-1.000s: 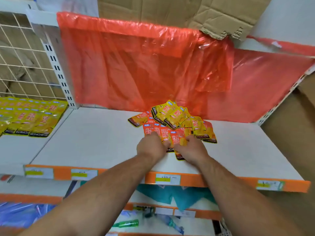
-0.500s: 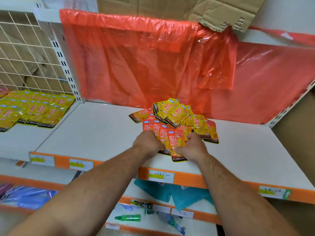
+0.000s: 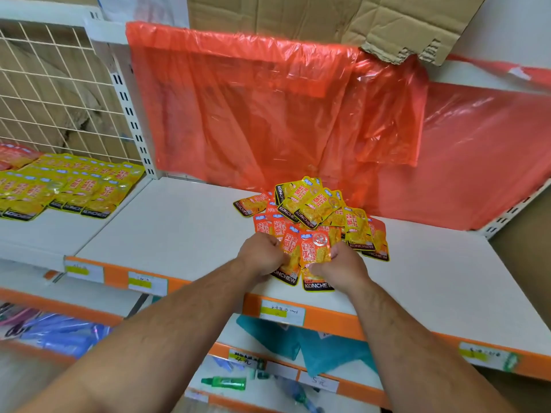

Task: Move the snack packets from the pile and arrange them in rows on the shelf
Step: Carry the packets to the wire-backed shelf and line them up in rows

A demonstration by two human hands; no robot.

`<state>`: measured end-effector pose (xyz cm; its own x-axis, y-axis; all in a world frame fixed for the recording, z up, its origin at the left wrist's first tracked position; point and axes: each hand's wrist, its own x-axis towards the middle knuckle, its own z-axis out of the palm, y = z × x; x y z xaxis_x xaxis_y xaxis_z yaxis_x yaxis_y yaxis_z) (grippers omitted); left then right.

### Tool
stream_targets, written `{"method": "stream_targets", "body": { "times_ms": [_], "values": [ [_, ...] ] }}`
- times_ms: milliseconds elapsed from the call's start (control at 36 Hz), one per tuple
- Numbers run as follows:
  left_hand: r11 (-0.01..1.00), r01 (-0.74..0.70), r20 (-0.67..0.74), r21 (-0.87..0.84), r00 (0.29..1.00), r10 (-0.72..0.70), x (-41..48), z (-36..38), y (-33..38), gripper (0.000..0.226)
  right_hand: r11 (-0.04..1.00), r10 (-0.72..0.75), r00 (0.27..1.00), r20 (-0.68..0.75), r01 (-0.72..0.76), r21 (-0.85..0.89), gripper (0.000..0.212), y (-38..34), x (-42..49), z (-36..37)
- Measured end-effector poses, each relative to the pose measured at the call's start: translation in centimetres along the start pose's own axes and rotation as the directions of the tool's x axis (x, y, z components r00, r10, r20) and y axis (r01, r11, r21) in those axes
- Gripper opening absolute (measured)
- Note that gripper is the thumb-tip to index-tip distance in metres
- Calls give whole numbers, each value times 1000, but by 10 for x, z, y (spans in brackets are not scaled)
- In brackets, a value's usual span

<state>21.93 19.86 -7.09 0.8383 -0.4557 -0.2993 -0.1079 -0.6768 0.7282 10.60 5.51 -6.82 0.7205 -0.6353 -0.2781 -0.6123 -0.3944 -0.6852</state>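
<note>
Gripping orange packets (image 3: 313, 248) together, left hand (image 3: 261, 255) and right hand (image 3: 340, 270) curled, fingertips hidden, pile (image 3: 313, 204) behind overlapping

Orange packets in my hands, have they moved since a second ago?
Yes: the orange packets have slid slightly nearer the shelf's orange front edge.

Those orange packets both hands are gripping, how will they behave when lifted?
Probably light and floppy: the orange packets look thin and flat, fanned between the left hand and right hand. Likely slippery too, since their glossy film shines and the pile sprawls loosely.
</note>
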Motion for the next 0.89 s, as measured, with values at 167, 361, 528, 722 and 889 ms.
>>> {"method": "stream_targets", "body": {
  "times_ms": [167, 361, 528, 722, 889],
  "values": [
    [967, 36, 17, -254, 999, -33, -1, 1, -9, 50, 994, 18, 1000, -22, -16, 106, 43, 4, 4, 1],
    [850, 84, 66, -520, 996, -58, -5, -11, -7, 55, 955, 44, 998, -43, -29, 294, 21, -6, -5, -4],
    [842, 14, 38, -539, 999, 8, -16, -43, -13, 50, 935, -38, 998, -47, 52, 350, 38, -41, -21, -1],
    [901, 22, 42, -433, 999, -4, -36, -108, -47, 30, 928, -92, 996, -21, 93, 360, 23, -95, -53, 33],
    [877, 48, 24, -478, 999, -42, -60, -177, -100, 43, 925, -129, 991, 21, 113, 364, 19, -149, -78, 83]
  ]
}}
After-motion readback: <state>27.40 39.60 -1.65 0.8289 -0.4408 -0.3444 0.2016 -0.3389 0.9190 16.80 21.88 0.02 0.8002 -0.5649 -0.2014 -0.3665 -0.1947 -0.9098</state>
